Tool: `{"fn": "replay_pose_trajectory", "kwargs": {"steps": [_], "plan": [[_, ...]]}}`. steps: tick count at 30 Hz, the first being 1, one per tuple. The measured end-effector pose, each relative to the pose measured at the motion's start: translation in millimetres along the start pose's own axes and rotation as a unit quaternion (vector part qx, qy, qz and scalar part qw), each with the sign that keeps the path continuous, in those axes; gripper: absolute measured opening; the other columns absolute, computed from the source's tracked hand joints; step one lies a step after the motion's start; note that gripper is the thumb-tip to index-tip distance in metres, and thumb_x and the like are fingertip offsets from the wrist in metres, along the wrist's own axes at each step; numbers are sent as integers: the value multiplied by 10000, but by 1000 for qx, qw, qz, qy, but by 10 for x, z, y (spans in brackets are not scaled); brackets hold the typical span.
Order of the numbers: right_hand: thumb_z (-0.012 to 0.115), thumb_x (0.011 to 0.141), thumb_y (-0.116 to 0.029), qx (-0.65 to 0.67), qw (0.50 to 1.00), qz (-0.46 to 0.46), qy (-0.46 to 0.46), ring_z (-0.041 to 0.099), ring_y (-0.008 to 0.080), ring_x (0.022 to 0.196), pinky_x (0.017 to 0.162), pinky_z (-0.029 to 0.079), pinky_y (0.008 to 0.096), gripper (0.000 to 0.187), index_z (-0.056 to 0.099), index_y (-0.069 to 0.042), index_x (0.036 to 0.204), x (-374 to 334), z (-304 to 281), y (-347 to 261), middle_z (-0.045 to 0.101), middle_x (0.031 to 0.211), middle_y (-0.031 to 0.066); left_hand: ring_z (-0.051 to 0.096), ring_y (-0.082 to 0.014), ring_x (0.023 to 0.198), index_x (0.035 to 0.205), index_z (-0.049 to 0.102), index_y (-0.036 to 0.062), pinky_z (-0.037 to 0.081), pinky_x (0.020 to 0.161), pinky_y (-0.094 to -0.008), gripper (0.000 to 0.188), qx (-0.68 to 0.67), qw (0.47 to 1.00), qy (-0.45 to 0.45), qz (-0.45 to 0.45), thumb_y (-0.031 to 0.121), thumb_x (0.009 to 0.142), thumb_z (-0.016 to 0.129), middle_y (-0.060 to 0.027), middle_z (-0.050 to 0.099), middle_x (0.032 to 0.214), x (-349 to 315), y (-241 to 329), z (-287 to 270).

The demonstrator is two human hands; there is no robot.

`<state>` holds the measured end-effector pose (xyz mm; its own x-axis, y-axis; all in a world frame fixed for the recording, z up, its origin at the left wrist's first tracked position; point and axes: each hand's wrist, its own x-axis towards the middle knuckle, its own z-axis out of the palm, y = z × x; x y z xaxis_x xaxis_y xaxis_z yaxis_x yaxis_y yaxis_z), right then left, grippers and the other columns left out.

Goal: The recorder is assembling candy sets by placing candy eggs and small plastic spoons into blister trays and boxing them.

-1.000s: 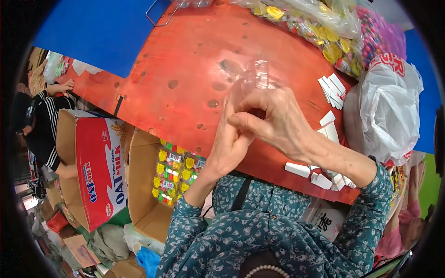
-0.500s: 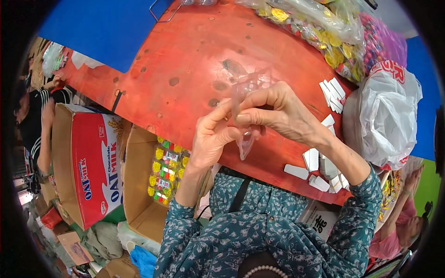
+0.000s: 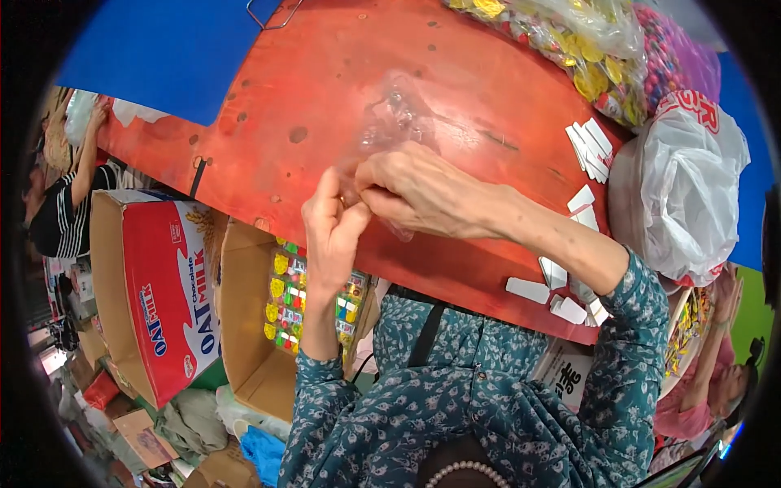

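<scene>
Above the red tabletop (image 3: 455, 89), both hands grip a thin, crinkled piece of clear plastic (image 3: 399, 118); its exact kind is hard to make out. My left hand (image 3: 329, 236) pinches its left edge between thumb and fingers. Over the plastic's lower middle lies my right hand (image 3: 419, 191), its fingers curled tight and its fingertips close against the left ones. Part of the plastic shows beyond the knuckles, and a small bit hangs below the right hand. The gripped spot itself is hidden by the fingers.
White card pieces (image 3: 527, 289) lie along the table's right side, near a tub covered by a white plastic bag (image 3: 691, 187). Bags of yellow-topped items (image 3: 590, 77) stand behind. To the left are an open carton (image 3: 256, 358) of colourful packs and a red-and-white carton (image 3: 167, 293). Co-workers sit at both sides.
Both hands have shifted left, and the right hand has turned over the plastic with its fingers curling in. The plastic now extends toward the far side of the table.
</scene>
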<state>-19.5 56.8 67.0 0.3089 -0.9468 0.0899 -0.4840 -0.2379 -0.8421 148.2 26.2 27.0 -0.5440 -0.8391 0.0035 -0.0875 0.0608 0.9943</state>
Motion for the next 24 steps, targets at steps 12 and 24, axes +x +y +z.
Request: {"fn": "replay_pose_trajectory", "kwargs": {"steps": [12,24], "plan": [[565,673,-10,-89,991,-94,30,567,365,642,538,457,422,86,522,43,725,-141,297,-252,546,714,207,633,-161,768,1039,508,-27,511,668,-269,199,154,959,228,76,-23,851,442,-117,645,872,-45,-364,-492],[561,707,-92,-291,915,-229,160,523,341,575,494,404,430,96,484,-36,717,361,-279,317,513,682,146,617,-224,727,866,496,-65,569,725,-364,44,-148,946,286,40,-29,842,499,-95,529,781,735,-509,-1289]]}}
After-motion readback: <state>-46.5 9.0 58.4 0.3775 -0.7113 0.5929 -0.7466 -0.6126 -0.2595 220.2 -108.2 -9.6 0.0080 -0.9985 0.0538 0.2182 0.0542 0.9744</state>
